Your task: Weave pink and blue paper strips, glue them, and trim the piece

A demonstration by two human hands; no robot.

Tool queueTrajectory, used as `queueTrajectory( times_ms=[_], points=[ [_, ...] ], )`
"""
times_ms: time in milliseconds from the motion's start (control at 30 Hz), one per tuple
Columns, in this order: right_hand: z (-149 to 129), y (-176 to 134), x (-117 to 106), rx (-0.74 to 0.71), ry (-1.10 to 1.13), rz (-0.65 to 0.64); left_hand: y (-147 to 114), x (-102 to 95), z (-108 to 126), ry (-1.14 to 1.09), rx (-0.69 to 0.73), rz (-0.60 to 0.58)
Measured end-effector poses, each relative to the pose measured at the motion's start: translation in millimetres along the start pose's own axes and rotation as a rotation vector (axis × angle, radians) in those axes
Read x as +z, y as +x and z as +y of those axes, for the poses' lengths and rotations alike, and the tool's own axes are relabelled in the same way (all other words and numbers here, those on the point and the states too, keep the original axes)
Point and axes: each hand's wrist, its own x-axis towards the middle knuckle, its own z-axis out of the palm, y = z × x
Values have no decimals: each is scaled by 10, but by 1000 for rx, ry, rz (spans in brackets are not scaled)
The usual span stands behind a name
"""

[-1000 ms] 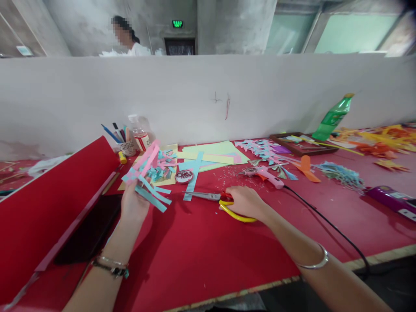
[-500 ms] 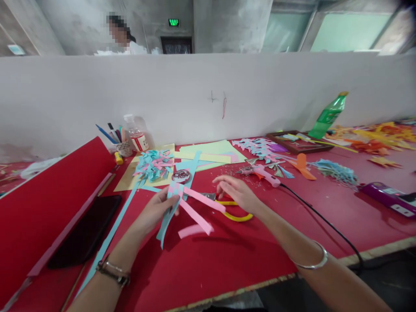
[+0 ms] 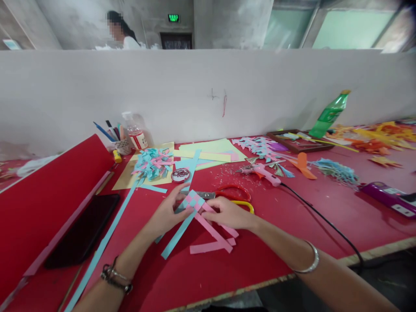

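A small woven piece of pink and light-blue paper strips [image 3: 194, 201] is held just above the red table, its checkered square facing up. My left hand [image 3: 169, 210] pinches its left side, with blue tails hanging toward me. At the right edge my right hand [image 3: 230, 212] has its thumb and fingers closed on the weave where the pink tails leave it. Several pink strip ends [image 3: 211, 247] trail below, one lying across the others. Right behind the hands lie scissors with red and yellow handles [image 3: 234, 192], partly covered by my right hand and the weave.
A pink glue gun [image 3: 266, 174] with a black cord lies at right. Behind are a round tin [image 3: 180, 174], curled strips [image 3: 154, 164] and paper sheets [image 3: 221, 149]. A phone [image 3: 82, 232] and red board [image 3: 52, 208] sit left; a green bottle [image 3: 329, 115] stands back right.
My right hand has come down and left from open air onto the weave's right edge. The woven piece has moved right and toward me, turning so its square shows fully.
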Motion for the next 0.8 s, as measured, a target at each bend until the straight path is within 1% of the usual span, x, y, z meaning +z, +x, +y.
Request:
queueTrajectory(
  times_ms=[100, 167, 200, 233, 267, 300, 367, 400, 433, 533, 567, 633, 667, 700, 800],
  points=[
    [37, 19, -29, 48, 49, 133, 26, -15, -62, 249, 149, 218],
    [58, 33, -60, 56, 91, 238, 26, -20, -86, 424, 277, 394],
    [65, 39, -74, 61, 119, 282, 19, -12, -86, 508, 350, 464],
    [69, 46, -86, 67, 152, 321, 8, 7, -78, 587, 421, 506],
    [69, 51, -95, 74, 190, 354, -5, 36, -64, 664, 489, 512],
    [67, 57, -100, 80, 228, 385, -18, 76, -46, 729, 556, 469],
    [56, 67, -102, 84, 302, 434, -38, 176, -8, 814, 598, 306],
    [50, 71, -101, 82, 343, 454, -44, 227, 7, 833, 582, 210],
    [45, 75, -100, 77, 390, 469, -47, 273, 18, 847, 536, 138],
    [38, 84, -98, 55, 556, 479, -48, 358, 24, 854, 381, 4],
    [37, 86, -98, 47, 610, 478, -50, 369, 21, 844, 363, -43],
    [34, 86, -97, 45, 705, 471, -56, 380, 17, 814, 379, -154],
    [31, 85, -95, 53, 745, 463, -59, 384, 19, 797, 386, -196],
    [26, 83, -92, 63, 780, 450, -61, 389, 22, 779, 379, -212],
    [9, 76, -75, 74, 858, 386, -55, 421, 30, 719, 297, -155]
  ],
)
